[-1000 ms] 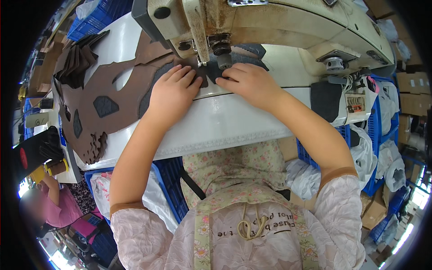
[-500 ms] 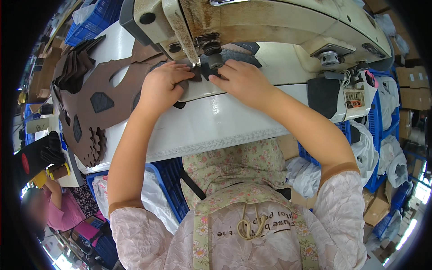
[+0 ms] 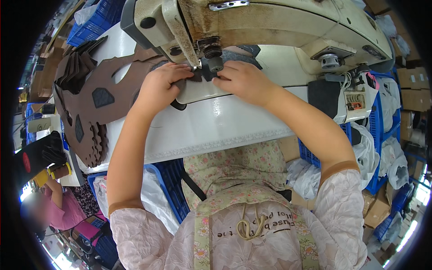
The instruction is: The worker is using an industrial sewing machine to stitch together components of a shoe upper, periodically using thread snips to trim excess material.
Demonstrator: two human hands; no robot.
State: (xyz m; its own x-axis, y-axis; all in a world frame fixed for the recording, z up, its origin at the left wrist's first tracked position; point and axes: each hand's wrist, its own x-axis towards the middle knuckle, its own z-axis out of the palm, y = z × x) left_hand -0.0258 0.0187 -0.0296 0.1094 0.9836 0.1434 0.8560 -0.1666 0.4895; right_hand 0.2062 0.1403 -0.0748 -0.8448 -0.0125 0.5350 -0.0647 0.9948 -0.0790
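Under the needle area of a cream sewing machine (image 3: 265, 27) lies a dark grey fabric-like piece (image 3: 240, 55) joined with brown leather (image 3: 135, 72). My left hand (image 3: 162, 85) is on the left of the presser foot, fingers together and bent over the brown piece, thumb to the side. On the other side, my right hand (image 3: 245, 83) has curled fingers and thumb closed at the dark piece's near edge, beside the round roller (image 3: 215, 63). Both hands hide part of the work. The large brown piece with dark patches spreads leftward over the white table (image 3: 216, 119).
Stacked dark brown pieces (image 3: 74, 67) lie on the table's left. A blue crate (image 3: 96, 22) stands at the back left; another blue crate (image 3: 171, 191) is below the table. A measuring strip (image 3: 220, 141) runs along the front edge. At far left sits another person (image 3: 67, 207).
The view has shifted slightly. Both hands stay beside the presser foot and roller, with the right fingers slightly nearer the foot. The brown piece shows little movement.
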